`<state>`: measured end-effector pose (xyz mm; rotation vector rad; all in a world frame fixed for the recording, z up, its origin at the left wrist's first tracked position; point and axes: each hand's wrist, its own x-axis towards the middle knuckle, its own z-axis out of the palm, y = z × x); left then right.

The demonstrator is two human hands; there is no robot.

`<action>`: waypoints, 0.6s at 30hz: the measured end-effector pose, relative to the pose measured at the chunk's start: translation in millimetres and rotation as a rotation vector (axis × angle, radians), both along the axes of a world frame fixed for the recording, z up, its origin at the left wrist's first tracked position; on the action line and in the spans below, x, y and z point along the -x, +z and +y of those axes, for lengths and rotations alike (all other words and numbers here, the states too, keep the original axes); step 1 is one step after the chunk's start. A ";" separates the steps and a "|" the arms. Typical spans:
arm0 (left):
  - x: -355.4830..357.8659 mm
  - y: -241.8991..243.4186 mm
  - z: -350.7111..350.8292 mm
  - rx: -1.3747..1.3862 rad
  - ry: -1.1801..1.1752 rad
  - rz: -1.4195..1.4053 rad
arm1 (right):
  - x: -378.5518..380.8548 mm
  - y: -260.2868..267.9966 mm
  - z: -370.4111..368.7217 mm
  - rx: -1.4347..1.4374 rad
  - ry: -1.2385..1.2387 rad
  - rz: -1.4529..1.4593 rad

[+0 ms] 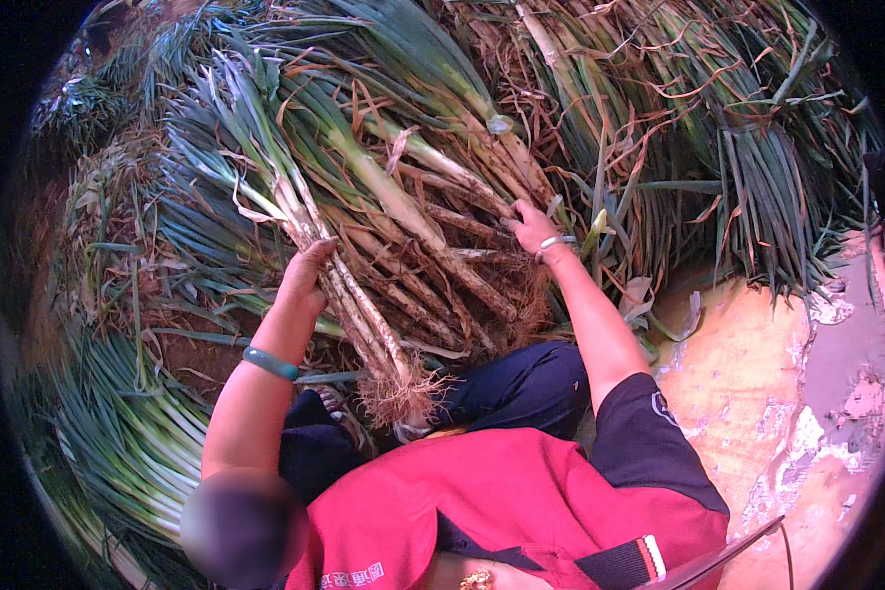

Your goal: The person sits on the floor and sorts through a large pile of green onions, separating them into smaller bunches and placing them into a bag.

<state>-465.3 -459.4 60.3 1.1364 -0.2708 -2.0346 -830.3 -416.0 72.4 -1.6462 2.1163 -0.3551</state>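
Observation:
My left hand (pixel 311 274) is closed round the stalks of a small bunch of long green onions (pixel 361 317), whose stringy roots hang above my lap. To the right, my right hand (pixel 535 228) grips the lower stalk of another long green onion (pixel 457 175) lying on the pile. Between my hands lie several more soil-marked stalks (pixel 413 225), their roots towards me and their leaves towards the upper left.
Cleaner green onions (pixel 155 450) with white stalks lie at my lower left. Large heaps of leafy onions (pixel 759 169) stand at the upper right, beside a worn, stained wall or floor surface (pixel 737 391). Dry leaves and trimmings (pixel 103 214) are heaped at the left.

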 end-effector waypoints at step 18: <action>1.7 -7.8 -0.7 -0.005 0.032 -0.012 | 32.3 -24.6 9.7 -0.199 -0.050 0.092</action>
